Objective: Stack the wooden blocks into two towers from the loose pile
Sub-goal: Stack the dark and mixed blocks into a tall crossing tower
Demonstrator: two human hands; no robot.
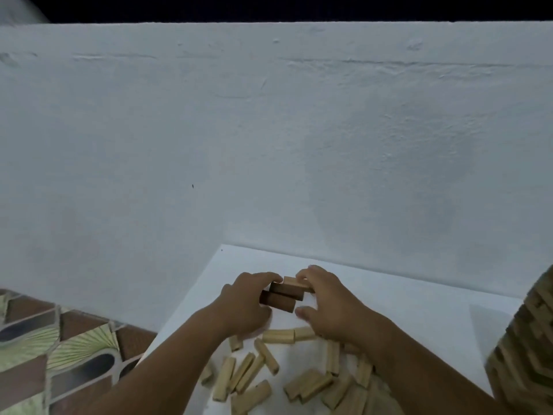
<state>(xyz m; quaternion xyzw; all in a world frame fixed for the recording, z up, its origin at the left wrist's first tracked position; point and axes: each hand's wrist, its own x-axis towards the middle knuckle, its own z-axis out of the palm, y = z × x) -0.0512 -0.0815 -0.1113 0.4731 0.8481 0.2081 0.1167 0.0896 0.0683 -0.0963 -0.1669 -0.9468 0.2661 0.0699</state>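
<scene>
Three wooden blocks (284, 293) lie side by side in a short row on the white table (404, 298). My left hand (245, 304) grips the row's left end, fingers curled over the top. From the right, my right hand (326, 301) holds the other end, fingers over the far block and thumb near the closest one. A loose pile of pale wooden blocks (263, 375) is scattered on the table below my forearms.
A white wall (269, 145) rises right behind the table. A tall stacked tower of blocks (526, 348) stands at the right edge of view. Patterned floor tiles (59, 354) show to the left of the table's edge.
</scene>
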